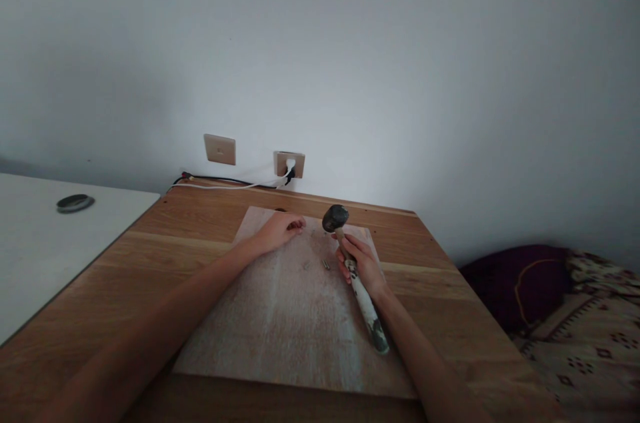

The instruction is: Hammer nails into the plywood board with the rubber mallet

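My right hand (pixel 363 263) is closed around the upper handle of a mallet (pixel 367 303). Its dark, rounded head points away from me, and the white, dark-stained grip slants back toward me. My left hand (pixel 283 230) rests by the far edge of a worn wooden board (pixel 290 330). Its fingers are curled together at the tips; whatever they may pinch is too small to make out. Between the hands, a small metal piece (pixel 326 264), perhaps one of a pair, lies on the board. Fainter small bits beside it are blurred.
Beneath the board is a wooden table (pixel 190 230), its far edge near the wall. Cables (pixel 225 185) run along that edge to a socket (pixel 290 164). At left, a white table (pixel 40 243) carries a dark round object (pixel 75 203). Patterned fabric (pixel 580 336) lies at right.
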{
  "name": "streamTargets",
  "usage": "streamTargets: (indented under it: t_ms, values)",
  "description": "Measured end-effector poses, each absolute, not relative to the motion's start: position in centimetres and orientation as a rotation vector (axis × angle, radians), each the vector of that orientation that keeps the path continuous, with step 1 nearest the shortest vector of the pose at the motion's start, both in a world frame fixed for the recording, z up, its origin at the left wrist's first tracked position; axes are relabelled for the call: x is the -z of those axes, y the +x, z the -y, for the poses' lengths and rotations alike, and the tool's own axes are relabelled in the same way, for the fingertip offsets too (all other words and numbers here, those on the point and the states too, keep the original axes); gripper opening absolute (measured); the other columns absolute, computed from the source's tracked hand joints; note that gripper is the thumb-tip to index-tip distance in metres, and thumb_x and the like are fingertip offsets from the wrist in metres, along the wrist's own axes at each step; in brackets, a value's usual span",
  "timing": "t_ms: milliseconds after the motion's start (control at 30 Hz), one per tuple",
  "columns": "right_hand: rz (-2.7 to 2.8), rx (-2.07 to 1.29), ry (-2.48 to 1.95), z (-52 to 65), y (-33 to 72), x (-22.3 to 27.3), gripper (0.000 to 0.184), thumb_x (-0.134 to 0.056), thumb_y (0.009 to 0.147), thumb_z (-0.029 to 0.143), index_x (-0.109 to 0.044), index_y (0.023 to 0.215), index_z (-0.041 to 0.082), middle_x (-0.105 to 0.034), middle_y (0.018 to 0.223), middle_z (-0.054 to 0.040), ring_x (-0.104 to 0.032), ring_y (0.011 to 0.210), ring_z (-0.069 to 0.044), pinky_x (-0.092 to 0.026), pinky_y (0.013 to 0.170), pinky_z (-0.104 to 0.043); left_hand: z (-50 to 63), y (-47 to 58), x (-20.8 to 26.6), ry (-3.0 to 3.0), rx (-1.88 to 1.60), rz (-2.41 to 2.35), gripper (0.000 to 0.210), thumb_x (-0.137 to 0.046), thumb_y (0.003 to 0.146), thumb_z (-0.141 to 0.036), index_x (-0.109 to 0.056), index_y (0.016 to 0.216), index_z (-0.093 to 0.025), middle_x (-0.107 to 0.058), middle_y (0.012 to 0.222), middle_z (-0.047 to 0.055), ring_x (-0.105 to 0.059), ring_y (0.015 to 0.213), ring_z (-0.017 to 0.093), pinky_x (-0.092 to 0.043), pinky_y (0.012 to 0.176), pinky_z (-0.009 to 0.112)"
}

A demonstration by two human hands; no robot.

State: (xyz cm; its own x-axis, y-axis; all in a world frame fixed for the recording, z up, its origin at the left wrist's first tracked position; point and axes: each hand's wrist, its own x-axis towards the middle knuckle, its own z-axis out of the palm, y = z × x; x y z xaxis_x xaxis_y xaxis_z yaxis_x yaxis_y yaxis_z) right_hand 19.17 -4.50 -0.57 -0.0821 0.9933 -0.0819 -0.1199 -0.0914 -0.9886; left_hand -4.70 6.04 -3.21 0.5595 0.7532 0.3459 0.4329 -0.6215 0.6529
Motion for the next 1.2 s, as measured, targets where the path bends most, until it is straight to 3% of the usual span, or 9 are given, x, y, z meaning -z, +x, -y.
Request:
streamTargets:
  t_ms: [333, 433, 700, 1000, 1200]
  values:
    - [1.168, -1.392, -1.182, 4.5, 18.8, 0.5, 0.056, -0.075, 0.075, 0.06, -0.066, 0.109, 0.017, -0.053, 0.059, 0.0079, -0.043, 0.033, -0.009, -0.034, 0.027, -0.023, -6.3, -4.5, 3.6, 2.469, -0.865, -0.892, 0.017, -0.067, 0.092, -0.021, -0.081, 0.101, -0.019, -0.075, 0.103, 0.009, -0.067, 0.1, 0.022, -0.05, 0.092, 0.033]
    - [1.183, -1.406, -1.179, 4.4, 18.1, -0.3, 0.054, -0.074, 0.075, 0.06, -0.066, 0.107, 0.017, -0.052, 0.059, 0.0076, -0.042, 0.034, -0.009, -0.035, 0.028, -0.023, -6.4, -4.3, 3.7, 2.425, -0.863, -0.9, 0.018, -0.065, 0.09, -0.015, -0.08, 0.099, -0.018, -0.076, 0.1, 0.009, -0.069, 0.096, 0.021, -0.051, 0.09, 0.032]
    - [1.254, -1.442, -1.16, 3.7, 15.6, -1.3, 0.044, -0.072, 0.078, 0.058, -0.064, 0.096, 0.019, -0.055, 0.059, 0.006, -0.043, 0.034, -0.009, -0.034, 0.029, -0.024, -6.1, -4.2, 3.9, 2.216, -0.879, -1.003, 0.047, -0.064, 0.08, -0.01, -0.064, 0.127, -0.015, -0.077, 0.092, 0.005, -0.072, 0.081, 0.019, -0.055, 0.078, 0.029]
    - [1.23, -1.498, -1.147, 4.0, 14.6, 0.5, 0.048, -0.074, 0.074, 0.061, -0.058, 0.093, 0.02, -0.055, 0.058, 0.0075, -0.043, 0.031, -0.008, -0.035, 0.026, -0.022, -6.8, -4.3, 4.4, 2.144, -0.923, -1.007, 0.05, -0.062, 0.075, -0.004, -0.065, 0.124, -0.013, -0.079, 0.103, 0.009, -0.075, 0.089, 0.023, -0.057, 0.082, 0.032]
    - [1.222, -1.514, -1.153, 4.1, 14.7, -0.1, 0.05, -0.076, 0.072, 0.062, -0.058, 0.093, 0.02, -0.056, 0.057, 0.0076, -0.044, 0.031, -0.008, -0.034, 0.026, -0.021, -6.9, -4.2, 4.5, 2.169, -0.886, -1.02, 0.05, -0.069, 0.074, -0.01, -0.065, 0.124, -0.013, -0.079, 0.102, 0.01, -0.074, 0.086, 0.023, -0.056, 0.077, 0.031]
